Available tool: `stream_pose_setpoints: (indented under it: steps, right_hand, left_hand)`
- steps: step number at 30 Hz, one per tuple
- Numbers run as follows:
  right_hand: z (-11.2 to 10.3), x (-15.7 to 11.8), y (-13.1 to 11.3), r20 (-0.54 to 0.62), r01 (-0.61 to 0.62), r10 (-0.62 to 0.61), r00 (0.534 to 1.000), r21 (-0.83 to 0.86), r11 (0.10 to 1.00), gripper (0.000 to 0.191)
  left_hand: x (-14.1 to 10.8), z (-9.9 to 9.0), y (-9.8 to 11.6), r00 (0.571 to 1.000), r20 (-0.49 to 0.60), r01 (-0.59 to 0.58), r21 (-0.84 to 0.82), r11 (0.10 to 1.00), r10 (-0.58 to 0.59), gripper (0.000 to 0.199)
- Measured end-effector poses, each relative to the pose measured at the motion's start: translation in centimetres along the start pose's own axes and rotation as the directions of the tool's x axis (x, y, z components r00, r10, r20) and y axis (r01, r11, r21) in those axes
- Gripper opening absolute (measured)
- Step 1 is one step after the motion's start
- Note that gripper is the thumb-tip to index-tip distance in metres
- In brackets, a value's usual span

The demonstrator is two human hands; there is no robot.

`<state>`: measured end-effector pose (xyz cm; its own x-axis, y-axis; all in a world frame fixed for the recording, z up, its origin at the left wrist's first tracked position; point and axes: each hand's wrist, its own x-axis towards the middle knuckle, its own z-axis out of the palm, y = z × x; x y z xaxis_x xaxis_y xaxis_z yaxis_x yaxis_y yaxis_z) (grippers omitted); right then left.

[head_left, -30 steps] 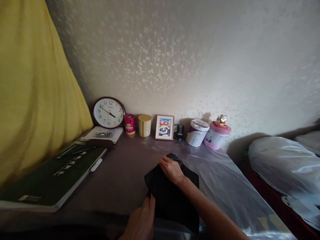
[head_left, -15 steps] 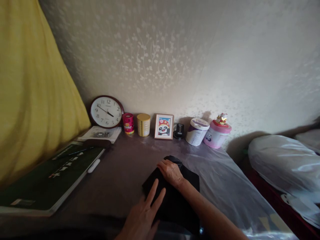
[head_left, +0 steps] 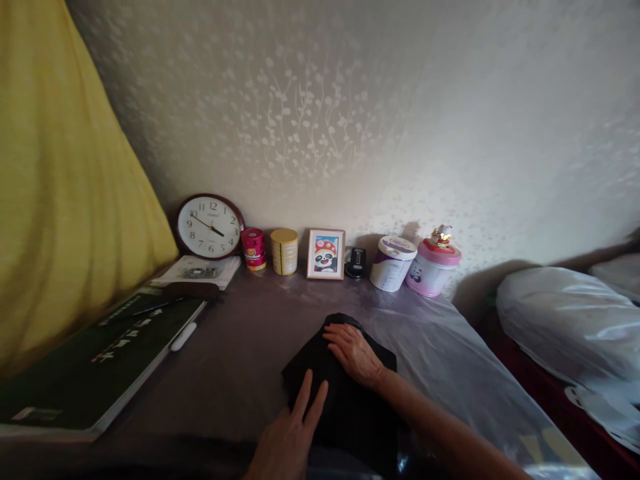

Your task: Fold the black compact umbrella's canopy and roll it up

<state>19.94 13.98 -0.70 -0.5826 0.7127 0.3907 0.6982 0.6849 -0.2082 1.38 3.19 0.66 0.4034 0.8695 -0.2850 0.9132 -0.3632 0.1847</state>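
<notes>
I had black cloth near the table's front edge, right hand flat on it, left hand apart, fingers splayed; judged it light, limp, best pinched at side corners.

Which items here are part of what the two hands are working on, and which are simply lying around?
In the work:
- black cloth, under both hands
- left hand
- right hand

Lying about:
- clock
- red tin
- yellow-lidded can
- panda picture
- white tub
- pink-lidded tub
- green book
</notes>
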Motion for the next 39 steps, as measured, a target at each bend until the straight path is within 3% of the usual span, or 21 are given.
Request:
stream_pose_setpoints:
  steps: [5, 8, 11, 13, 14, 17, 20, 22, 24, 29, 34, 39]
  right_hand:
    - [-1.0, 2.0, 5.6, 0.015, -0.181, 0.184, 0.983, -0.114, 0.977, 0.033]
    - [-1.9, 2.2, 5.1, -0.078, -0.207, 0.196, 0.977, -0.161, 0.965, 0.034]
    - [-1.8, 1.4, 1.5, -0.073, 0.04, -0.041, 0.997, -0.02, 0.999, 0.031]
    - [-1.1, 1.0, -0.6, 0.055, 0.237, -0.241, 0.969, 0.066, 0.969, 0.026]
    - [-0.7, 1.0, -1.1, 0.093, 0.24, -0.246, 0.965, 0.07, 0.968, 0.025]
    - [-0.2, 1.7, 0.6, 0.076, 0.101, -0.099, 0.992, -0.027, 0.994, 0.029]
    - [-1.7, 2.0, 4.2, -0.005, -0.177, 0.178, 0.984, -0.12, 0.977, 0.028]
    - [-3.4, 1.1, 5.8, -0.047, -0.236, 0.232, 0.972, -0.091, 0.968, 0.027]
    - [-5.4, -0.6, 6.1, -0.076, -0.202, 0.2, 0.977, -0.024, 0.979, 0.026]
    - [-8.7, -6.5, 3.7, 0.033, -0.059, 0.06, 0.998, -0.047, 0.997, 0.038]
    - [-9.5, -10.4, 1.3, 0.146, -0.003, 0.018, 0.989, -0.104, 0.995, 0.047]
    - [-9.3, -10.8, 0.2, 0.165, 0.054, -0.033, 0.986, -0.125, 0.991, 0.04]
  left_hand:
    - [0.1, 0.6, -0.2, 1.0, -0.015, -0.001, 0.03, 1.0, 0.002, 0.096]
    - [0.2, 0.7, -0.2, 1.0, -0.015, 0.004, 0.042, 0.999, -0.004, 0.095]
    - [0.1, 0.7, -0.2, 1.0, -0.019, 0.011, 0.048, 0.999, -0.01, 0.094]
    - [0.1, 0.5, -0.1, 1.0, -0.016, 0.02, 0.049, 0.999, -0.02, 0.093]
    - [0.0, 0.5, 0.0, 1.0, -0.013, 0.027, 0.046, 0.999, -0.027, 0.092]
    - [-0.2, 0.3, 0.1, 0.999, -0.023, 0.042, 0.022, 0.999, -0.042, 0.09]
    - [-0.2, 0.3, 0.0, 0.998, -0.043, 0.034, -0.007, 0.999, -0.034, 0.09]
    - [-0.1, 0.2, -0.2, 0.998, -0.063, 0.023, -0.026, 0.999, -0.024, 0.088]
    - [0.1, 0.2, -0.3, 0.997, -0.078, 0.018, -0.043, 0.999, -0.021, 0.087]
    - [0.3, 0.5, -0.6, 0.99, -0.139, 0.004, -0.111, 0.994, -0.02, 0.081]
    - [0.3, 1.2, -0.6, 0.987, -0.157, 0.004, -0.114, 0.993, -0.022, 0.081]
    - [0.3, 1.0, -0.6, 0.99, -0.138, 0.007, -0.131, 0.991, -0.025, 0.079]
